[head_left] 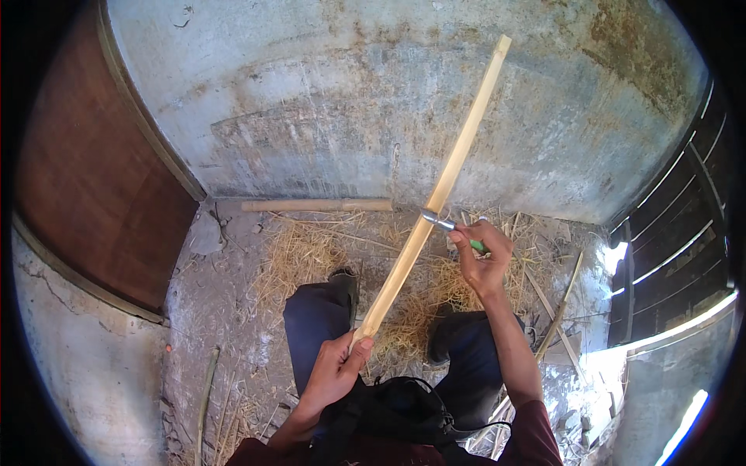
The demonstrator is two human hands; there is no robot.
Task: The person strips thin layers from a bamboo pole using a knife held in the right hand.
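Note:
A long, pale strip of split bamboo (398, 273) slants up and away to the right in front of me. My left hand (339, 368) is closed round its near end, thumb on top. In my right hand (486, 255) is a small tool with a silver metal head (439, 221) and a green handle, mostly hidden by my fingers. The tool's metal head meets the strip about midway along its length. Beyond it, the strip's far end rises in front of the wall.
Straw shavings (299, 260) litter the dirt floor between and around my legs. A thick bamboo pole (317, 205) lies along the foot of the stained wall (311, 116). At left is a brown wooden door (101, 171); thin sticks (561, 311) lie on the right, near a dark slatted panel (676, 225).

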